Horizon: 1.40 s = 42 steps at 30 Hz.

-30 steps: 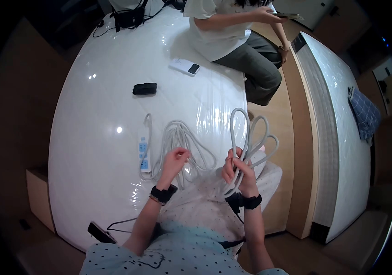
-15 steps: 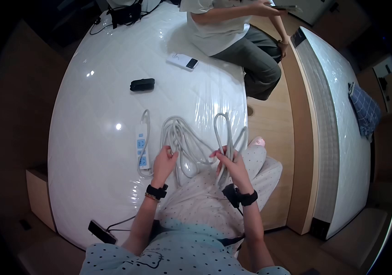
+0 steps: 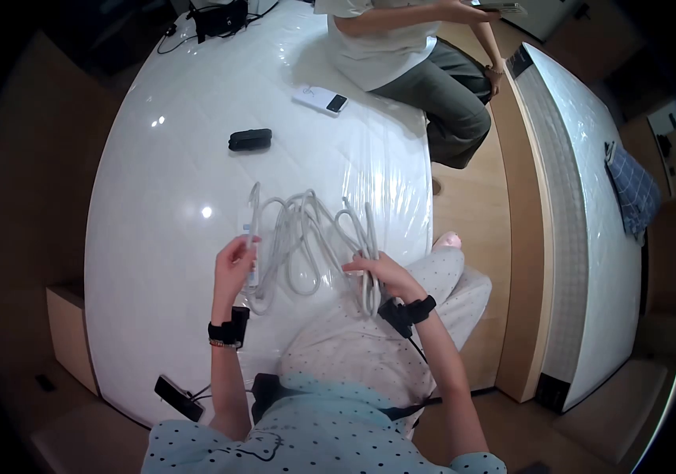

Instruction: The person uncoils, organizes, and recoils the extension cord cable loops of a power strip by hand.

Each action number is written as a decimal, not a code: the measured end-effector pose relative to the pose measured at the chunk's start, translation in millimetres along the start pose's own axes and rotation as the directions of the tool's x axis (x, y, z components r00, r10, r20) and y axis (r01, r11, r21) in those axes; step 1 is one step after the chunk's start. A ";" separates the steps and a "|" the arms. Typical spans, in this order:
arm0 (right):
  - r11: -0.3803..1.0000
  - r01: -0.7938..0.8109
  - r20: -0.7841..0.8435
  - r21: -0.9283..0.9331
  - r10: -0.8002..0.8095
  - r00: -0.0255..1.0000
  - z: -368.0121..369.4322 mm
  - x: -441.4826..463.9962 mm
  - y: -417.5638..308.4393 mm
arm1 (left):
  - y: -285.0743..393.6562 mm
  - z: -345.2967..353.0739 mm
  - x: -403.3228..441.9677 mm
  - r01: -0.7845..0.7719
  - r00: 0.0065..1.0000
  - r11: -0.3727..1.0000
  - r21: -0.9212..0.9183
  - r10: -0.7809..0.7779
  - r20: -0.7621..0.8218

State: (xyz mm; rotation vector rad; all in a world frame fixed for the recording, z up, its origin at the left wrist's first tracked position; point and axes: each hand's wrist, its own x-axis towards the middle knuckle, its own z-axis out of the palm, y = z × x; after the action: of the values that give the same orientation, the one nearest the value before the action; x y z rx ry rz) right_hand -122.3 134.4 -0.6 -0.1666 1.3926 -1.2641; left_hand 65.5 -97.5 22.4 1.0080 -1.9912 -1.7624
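Note:
My left hand (image 3: 233, 262) is closed around the white power strip (image 3: 253, 275), covering most of it; its blue-marked sockets barely show. A pale grey cord (image 3: 306, 237) runs from beside the strip in loose loops across the plastic-covered mattress. On the right, my right hand (image 3: 387, 275) grips several gathered loops of the same cord, near my knee. The looped bundle stands up above those fingers and hangs below them. Between my hands the middle coils spread out slackly.
A black case (image 3: 250, 140) and a white box-like device (image 3: 320, 100) lie farther up the mattress (image 3: 164, 166). Another person (image 3: 401, 55) sits at its far right edge, holding a phone-like object. A dark phone (image 3: 179, 397) with a cable lies at lower left.
My left hand has moved left from the cord coils onto the power strip. The strip now shows a narrower face, and the middle coils have spread. My right hand still holds its loops, slightly lower.

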 end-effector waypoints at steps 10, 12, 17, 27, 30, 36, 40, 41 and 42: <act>0.991 0.036 0.028 0.128 -0.040 0.999 6.6 10.6 8.9 | 2.6 15.3 -19.6 -0.049 0.771 0.986 0.158 -0.063 0.633; 0.987 0.046 0.055 0.152 -0.055 0.997 3.9 5.6 6.7 | -8.0 9.9 -16.5 -0.055 0.854 0.989 0.134 -0.023 0.520; 0.930 0.301 -0.032 0.212 -0.301 0.953 7.8 -24.2 -16.6 | -24.0 6.7 -10.3 0.064 0.934 0.965 0.255 -0.148 0.325; 0.797 0.584 0.043 0.154 -0.596 0.802 1.2 -68.7 -36.5 | -13.9 63.2 -15.5 -0.131 0.950 0.929 0.347 0.018 0.311; 0.813 0.566 0.027 0.136 -0.574 0.818 -1.4 -69.0 -36.5 | -23.7 82.5 -14.4 -0.221 0.930 0.919 0.327 0.099 0.353; 0.828 0.550 -0.096 -0.108 -0.559 0.823 -8.7 -59.9 -20.7 | -0.5 104.6 -32.2 -0.348 0.913 0.825 0.445 0.405 -0.039; 0.879 0.465 -0.156 -0.103 -0.476 0.866 -8.8 -59.3 -17.2 | 4.4 108.3 -42.8 -0.134 0.984 0.869 0.476 0.062 0.164; 0.889 0.448 -0.155 -0.089 -0.457 0.876 -9.6 -58.9 -16.5 | -13.5 116.1 -46.0 -0.283 0.959 0.792 0.541 0.243 0.146; 0.886 0.456 -0.133 -0.080 -0.463 0.876 -8.5 -58.7 -17.8 | -29.7 125.3 -44.8 -0.413 0.898 0.682 0.604 0.417 0.144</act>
State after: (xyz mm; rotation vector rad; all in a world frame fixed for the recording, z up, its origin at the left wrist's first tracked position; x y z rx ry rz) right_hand -121.0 174.5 46.6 -0.4673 1.5672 -1.6643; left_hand 26.7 25.7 -21.5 0.6144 -2.6125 -0.8569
